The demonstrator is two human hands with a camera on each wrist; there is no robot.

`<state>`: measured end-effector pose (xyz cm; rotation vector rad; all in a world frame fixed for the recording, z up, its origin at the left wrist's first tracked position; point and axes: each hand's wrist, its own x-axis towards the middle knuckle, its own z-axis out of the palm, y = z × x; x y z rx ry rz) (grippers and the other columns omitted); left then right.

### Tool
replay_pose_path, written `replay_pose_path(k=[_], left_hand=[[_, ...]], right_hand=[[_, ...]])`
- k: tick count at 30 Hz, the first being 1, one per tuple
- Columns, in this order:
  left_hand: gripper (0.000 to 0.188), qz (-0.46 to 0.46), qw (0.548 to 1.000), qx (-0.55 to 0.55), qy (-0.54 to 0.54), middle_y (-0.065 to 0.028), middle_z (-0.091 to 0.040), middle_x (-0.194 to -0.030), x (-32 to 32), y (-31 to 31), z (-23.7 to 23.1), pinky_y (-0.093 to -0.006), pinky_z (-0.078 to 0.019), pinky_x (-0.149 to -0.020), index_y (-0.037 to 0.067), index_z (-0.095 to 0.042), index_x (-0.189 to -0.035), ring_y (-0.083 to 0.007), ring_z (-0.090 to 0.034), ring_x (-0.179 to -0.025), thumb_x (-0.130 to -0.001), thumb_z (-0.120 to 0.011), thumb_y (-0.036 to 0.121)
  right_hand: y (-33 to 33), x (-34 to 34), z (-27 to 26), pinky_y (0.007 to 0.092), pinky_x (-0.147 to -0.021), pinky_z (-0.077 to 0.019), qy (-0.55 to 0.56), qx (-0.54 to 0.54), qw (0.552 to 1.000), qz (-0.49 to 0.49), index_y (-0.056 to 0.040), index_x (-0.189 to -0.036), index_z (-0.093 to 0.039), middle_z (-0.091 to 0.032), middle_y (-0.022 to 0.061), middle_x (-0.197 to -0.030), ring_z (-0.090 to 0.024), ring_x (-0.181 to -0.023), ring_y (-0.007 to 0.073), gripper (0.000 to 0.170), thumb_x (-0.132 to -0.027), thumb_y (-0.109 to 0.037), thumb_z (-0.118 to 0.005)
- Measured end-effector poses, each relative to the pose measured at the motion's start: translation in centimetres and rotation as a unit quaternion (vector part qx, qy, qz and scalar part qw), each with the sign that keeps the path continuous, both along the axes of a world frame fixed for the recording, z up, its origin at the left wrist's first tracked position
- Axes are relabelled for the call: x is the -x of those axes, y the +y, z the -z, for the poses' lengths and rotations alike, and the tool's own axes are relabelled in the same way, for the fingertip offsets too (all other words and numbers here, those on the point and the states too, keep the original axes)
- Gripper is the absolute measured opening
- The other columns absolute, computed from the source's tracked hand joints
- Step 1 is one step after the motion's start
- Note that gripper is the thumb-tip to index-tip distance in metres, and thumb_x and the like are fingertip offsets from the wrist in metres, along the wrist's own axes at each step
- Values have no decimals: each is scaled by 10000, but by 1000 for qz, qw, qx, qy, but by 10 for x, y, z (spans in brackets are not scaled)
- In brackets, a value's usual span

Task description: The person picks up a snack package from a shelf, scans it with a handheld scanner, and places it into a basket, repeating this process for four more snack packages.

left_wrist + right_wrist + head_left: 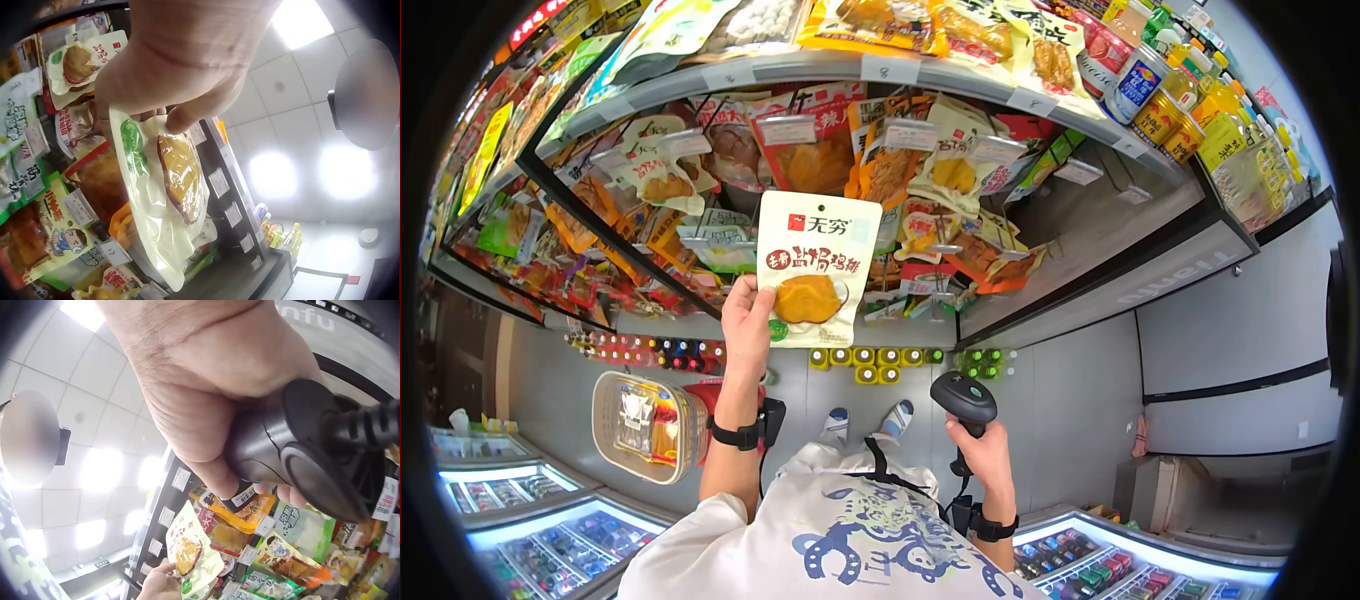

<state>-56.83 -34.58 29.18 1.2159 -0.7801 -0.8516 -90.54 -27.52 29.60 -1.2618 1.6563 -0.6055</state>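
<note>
My left hand [747, 322] pinches the lower left edge of a cream snack packet [808, 270], front turned up, in front of the hanging shelf. The packet has a picture of brown cooked meat and red and black lettering. In the left wrist view the thumb lies on the front of the packet [165, 187]. My right hand [985, 455] grips the handle of a black handheld barcode scanner [965, 398], held low over the floor near my body. The right wrist view shows my fingers wrapped round the scanner's dark handle [269, 437].
Hanging snack packets [955, 150] fill the rack ahead, under a top shelf [890, 70] with more bags. Drink bottles [865, 358] stand on the floor beneath. A basket [605, 420] with packets sits at my left. Lit drink coolers [1090, 545] are behind me.
</note>
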Motion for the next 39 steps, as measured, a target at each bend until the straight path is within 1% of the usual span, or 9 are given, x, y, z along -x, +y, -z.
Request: replay_pose_path(k=[10,15,20,26,32,34,36,38,39], left_hand=[[107,42,995,-21,86,-20,-609,-921,-19,23,14,-213,-428,-759,7,-540,-966,-65,-542,-813,-908,-535,97],[109,33,993,-19,112,-20,-607,-911,-11,39,7,-215,-437,-754,12,-533,-971,-68,-544,-810,-914,-530,105],[95,-7,996,-11,93,-42,-610,-940,7,57,-1,-220,-459,-756,19,-525,-965,-73,-562,-826,-920,-519,102],[100,-26,986,-1,164,-33,-608,-936,43,71,-9,-233,-442,-782,16,-535,-974,-75,-549,-839,-909,-517,91],[101,-116,966,32,231,-45,-615,-952,82,94,-25,-240,-451,-789,16,-543,-970,-87,-561,-849,-907,-506,85],[105,-154,962,48,221,-37,-613,-951,86,109,-16,-237,-448,-794,19,-551,-968,-88,-559,-858,-905,-509,92],[104,-170,958,41,229,-37,-612,-959,88,127,-11,-233,-448,-789,21,-553,-970,-87,-559,-856,-905,-509,90],[107,-186,955,36,230,-39,-613,-964,84,149,-9,-235,-450,-793,20,-552,-975,-88,-561,-863,-906,-505,87],[109,-182,956,35,229,-42,-614,-968,85,156,-10,-236,-452,-798,19,-550,-980,-89,-564,-870,-907,-502,84]], right_hand=[[31,-29,-4,270,-572,-440,13,-10,1000,7,-7,-854,-661,-603,31,-629,-534,-588,87,231,-740,-206,-695],[16,-32,-6,266,-565,-436,-5,15,999,-45,-4,-854,-658,-590,26,-620,-522,-581,84,233,-740,-204,-697],[2,-22,0,272,-568,-438,-39,45,991,-120,-8,-863,-659,-593,23,-632,-518,-592,80,229,-741,-197,-696],[-18,11,6,263,-582,-435,-58,47,985,-154,-16,-895,-662,-611,16,-670,-512,-619,72,217,-754,-178,-695],[-49,25,17,254,-658,-475,-146,14,965,-216,5,-926,-662,-650,14,-779,-569,-688,79,198,-778,-124,-685],[-58,16,3,252,-691,-488,-170,-24,955,-243,9,-961,-654,-658,30,-821,-594,-728,91,202,-790,-99,-670],[-62,4,-7,252,-676,-489,-214,-24,942,-259,6,-1002,-642,-657,41,-840,-600,-733,99,216,-799,-69,-650],[-61,-8,-13,261,-666,-500,-205,-11,938,-279,20,-1005,-630,-653,56,-864,-612,-733,118,206,-809,-42,-636],[-58,-11,-12,279,-677,-520,-214,-8,931,-295,22,-1049,-602,-643,81,-919,-628,-785,154,232,-822,-21,-614]])
